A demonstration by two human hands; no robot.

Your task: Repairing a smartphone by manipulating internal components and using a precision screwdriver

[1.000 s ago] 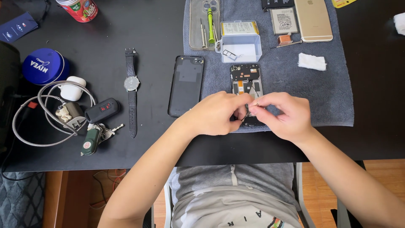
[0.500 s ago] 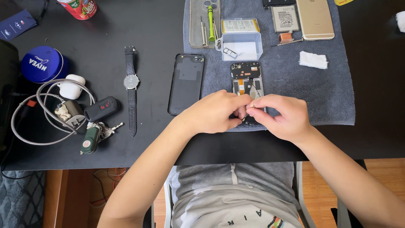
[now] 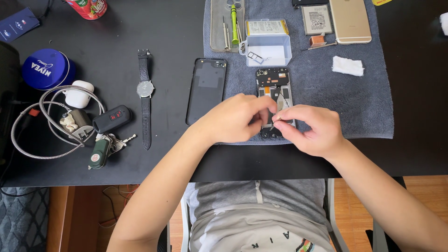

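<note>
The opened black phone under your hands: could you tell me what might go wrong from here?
The thin metal tweezers, pinched by both hands, left hand and right hand, could slip and scratch the opened black phone. A tiny part might drop onto the grey cloth mat and be lost.

Your left hand (image 3: 233, 119) and right hand (image 3: 310, 128): fingers curled, fingertips pinched together, meeting; forearms angled inward from near table edge.
</note>
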